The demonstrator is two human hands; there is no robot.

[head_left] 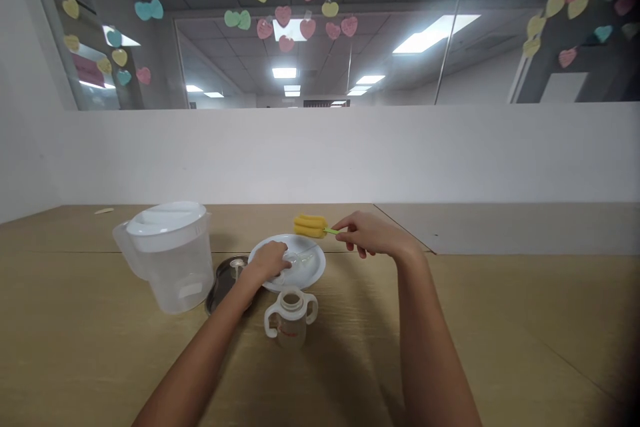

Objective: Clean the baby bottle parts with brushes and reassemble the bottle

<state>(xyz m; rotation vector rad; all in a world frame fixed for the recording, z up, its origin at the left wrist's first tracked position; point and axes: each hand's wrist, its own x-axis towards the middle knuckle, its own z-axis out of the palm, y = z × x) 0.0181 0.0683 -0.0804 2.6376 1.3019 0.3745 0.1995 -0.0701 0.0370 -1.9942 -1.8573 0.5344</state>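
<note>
My right hand (367, 235) is closed in a pinch on the thin green handle of a yellow sponge brush (310, 225), held just above the far edge of a white plate (313, 265). My left hand (269, 262) rests on the near left part of that plate, fingers curled round a small clear piece that I cannot make out. A clear baby bottle with two white handles (291, 317) stands open-topped on the wooden table, just in front of the plate.
A translucent lidded pitcher (170, 253) stands left of the plate. A dark metal lid with a knob (229, 278) lies between pitcher and plate. A white partition wall (350, 153) runs behind the wooden table (500, 320).
</note>
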